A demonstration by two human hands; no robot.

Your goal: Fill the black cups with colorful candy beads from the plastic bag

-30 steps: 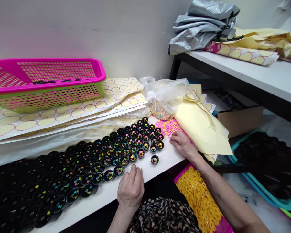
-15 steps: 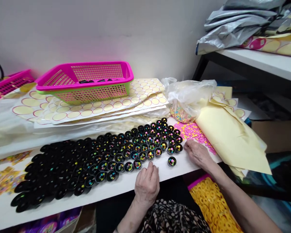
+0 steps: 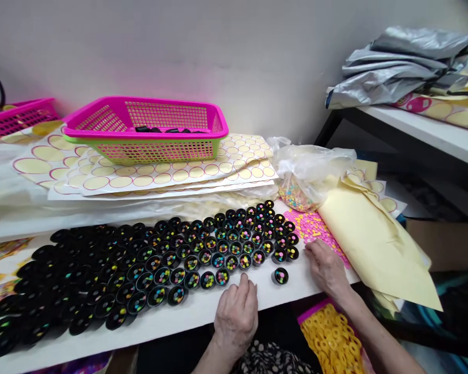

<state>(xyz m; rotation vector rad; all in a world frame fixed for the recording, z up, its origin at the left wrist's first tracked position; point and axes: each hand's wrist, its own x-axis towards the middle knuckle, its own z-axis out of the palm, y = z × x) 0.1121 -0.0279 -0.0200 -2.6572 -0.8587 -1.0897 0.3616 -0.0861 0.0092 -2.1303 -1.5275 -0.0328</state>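
Note:
Several small black cups (image 3: 171, 259) with coloured beads inside stand in rows across the white table (image 3: 179, 317). One cup (image 3: 281, 276) stands alone near the front edge, between my two hands. My left hand (image 3: 236, 314) rests palm down on the table edge, fingers together and stretched flat, holding nothing. My right hand (image 3: 327, 267) lies on the table beside a patch of pink beads (image 3: 315, 231), its fingers curled down; whether it holds anything I cannot see.
A pink and green basket (image 3: 148, 130) sits on sheets of round stickers (image 3: 171, 174) at the back. A clear bag of coloured beads (image 3: 304, 176) and yellow paper (image 3: 370, 239) lie right. Yellow rings (image 3: 331, 340) fill a tray below. A grey bag (image 3: 398, 67) lies on a shelf.
The view has swung left, bringing more of the black cups and a second pink basket into sight. Both hands keep their places beside the lone cup.

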